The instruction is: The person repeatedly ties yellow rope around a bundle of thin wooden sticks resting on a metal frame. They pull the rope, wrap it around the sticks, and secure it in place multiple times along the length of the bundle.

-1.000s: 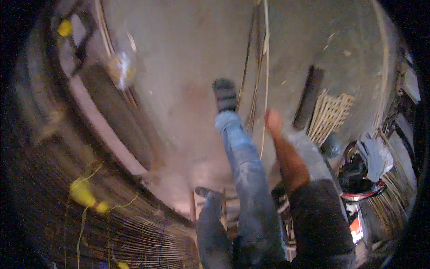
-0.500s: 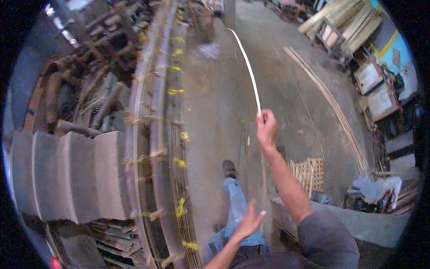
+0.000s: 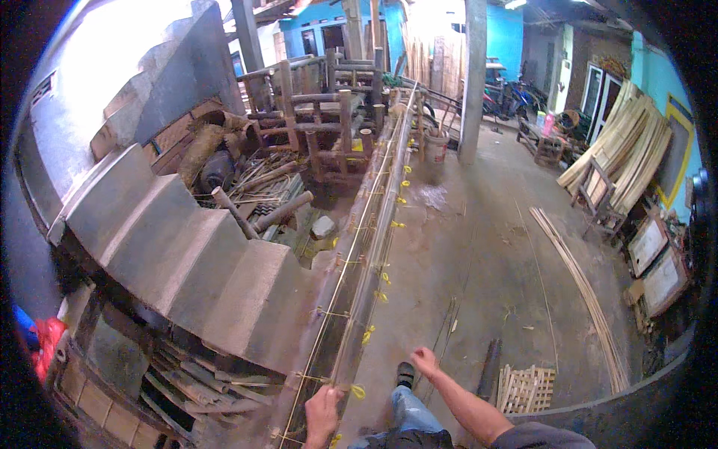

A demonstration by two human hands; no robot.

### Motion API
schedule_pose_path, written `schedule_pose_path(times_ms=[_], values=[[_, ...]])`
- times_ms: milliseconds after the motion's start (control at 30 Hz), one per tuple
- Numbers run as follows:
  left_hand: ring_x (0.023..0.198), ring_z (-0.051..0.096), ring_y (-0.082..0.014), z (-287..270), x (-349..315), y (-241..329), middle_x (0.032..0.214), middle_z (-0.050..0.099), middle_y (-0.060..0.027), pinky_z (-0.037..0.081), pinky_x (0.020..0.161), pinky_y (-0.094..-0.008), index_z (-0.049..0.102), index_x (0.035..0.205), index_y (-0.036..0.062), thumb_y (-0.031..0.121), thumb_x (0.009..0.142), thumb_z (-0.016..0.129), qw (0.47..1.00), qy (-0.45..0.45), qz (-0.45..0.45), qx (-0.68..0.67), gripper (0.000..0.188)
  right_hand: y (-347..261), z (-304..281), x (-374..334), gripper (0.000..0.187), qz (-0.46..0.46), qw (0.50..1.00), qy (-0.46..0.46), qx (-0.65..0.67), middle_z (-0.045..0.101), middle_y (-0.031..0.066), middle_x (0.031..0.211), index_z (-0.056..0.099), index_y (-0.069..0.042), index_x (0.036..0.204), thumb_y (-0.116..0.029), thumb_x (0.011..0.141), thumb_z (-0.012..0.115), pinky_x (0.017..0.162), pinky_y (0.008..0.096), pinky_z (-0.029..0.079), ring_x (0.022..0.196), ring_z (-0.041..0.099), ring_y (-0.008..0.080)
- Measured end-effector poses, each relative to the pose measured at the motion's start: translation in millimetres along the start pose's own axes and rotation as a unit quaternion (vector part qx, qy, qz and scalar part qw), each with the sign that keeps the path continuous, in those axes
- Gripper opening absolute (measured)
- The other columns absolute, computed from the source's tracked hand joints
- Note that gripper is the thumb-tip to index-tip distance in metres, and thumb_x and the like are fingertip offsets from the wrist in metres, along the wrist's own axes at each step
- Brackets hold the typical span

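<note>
My left hand (image 3: 322,411) is closed at the near end of a long pole rack (image 3: 389,198), by its right-hand pole; what its fingers hold is hidden. My right hand (image 3: 425,362) hangs over the floor to the right of the rack, fingers curled together; anything in it is too small to make out. Thin pale strips (image 3: 345,278) run lengthwise between the rack's poles, crossed by short cords and pegs. Yellow ties (image 3: 367,334) stick out along the rack's right side. I cannot pick out separately the long pale strip held earlier.
Concrete steps (image 3: 202,262) rise left of the rack, near piled wood and bamboo. A bundle of long strips (image 3: 580,295) and a woven lattice basket (image 3: 526,389) lie on the floor to the right. A concrete pillar (image 3: 473,82) and a bucket (image 3: 436,146) stand ahead.
My view has swung up and left. The right hand, which held up a long pale strip, is lower. My left hand went from open fingers by my leg to closed at the rack.
</note>
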State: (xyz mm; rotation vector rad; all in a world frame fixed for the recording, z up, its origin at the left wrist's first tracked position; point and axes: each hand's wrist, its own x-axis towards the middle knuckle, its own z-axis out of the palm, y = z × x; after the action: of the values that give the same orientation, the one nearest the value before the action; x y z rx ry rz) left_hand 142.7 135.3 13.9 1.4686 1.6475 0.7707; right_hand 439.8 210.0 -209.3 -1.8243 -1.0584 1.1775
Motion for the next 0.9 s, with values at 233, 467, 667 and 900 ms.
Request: schedule_pose_path(times_ms=[233,467,667,900], values=[[0.079,0.058,-0.0279,-92.7,-112.7,-14.0,0.084,0.064,-0.0100,0.045,0.078,-0.0447,0.062,0.088,0.0051,0.035,0.100,0.041,0.966,-0.014,-0.182,-0.184,0.038,337.0,-80.0,-107.9,0.033,0.028,0.818,-0.223,-0.529,0.068,0.0185,0.096,0.071,-0.009,0.094,-0.035,0.079,0.057,0.077,0.0449,0.053,0.089,0.065,0.0366],[0.099,0.057,-0.0361,-165.3,-194.6,-103.4,0.106,0.064,-0.0208,0.046,0.088,-0.0455,0.062,0.110,0.0019,0.043,0.097,0.047,0.931,-0.017,-0.359,0.057,0.045,259.5,-101.7,-95.2,0.033,0.115,0.870,-0.221,-0.426,0.069,0.0158,0.091,0.071,-0.009,0.091,-0.034,0.078,0.055,0.076,0.0445,0.053,0.087,0.066,0.0353],[0.114,0.052,-0.0360,-178.7,-137.4,-96.6,0.123,0.058,-0.0188,0.042,0.097,-0.0445,0.057,0.123,0.0033,0.047,0.097,0.046,0.851,0.197,-0.405,0.270,0.052,252.2,-118.6,-40.4,0.033,0.027,0.859,-0.227,-0.458,0.070,0.0134,0.087,0.071,-0.009,0.088,-0.034,0.076,0.053,0.075,0.0442,0.053,0.085,0.066,0.0342],[0.119,0.048,-0.0335,-53.7,213.7,-23.8,0.128,0.053,-0.0163,0.038,0.100,-0.0425,0.056,0.123,0.0040,0.044,0.095,0.047,0.960,0.214,-0.089,0.159,0.049,176.0,-132.1,235.1,0.038,0.084,0.941,-0.108,-0.310,0.070,0.0160,0.094,0.071,-0.009,0.088,-0.042,0.075,0.058,0.080,0.0458,0.051,0.092,0.065,0.0374]])
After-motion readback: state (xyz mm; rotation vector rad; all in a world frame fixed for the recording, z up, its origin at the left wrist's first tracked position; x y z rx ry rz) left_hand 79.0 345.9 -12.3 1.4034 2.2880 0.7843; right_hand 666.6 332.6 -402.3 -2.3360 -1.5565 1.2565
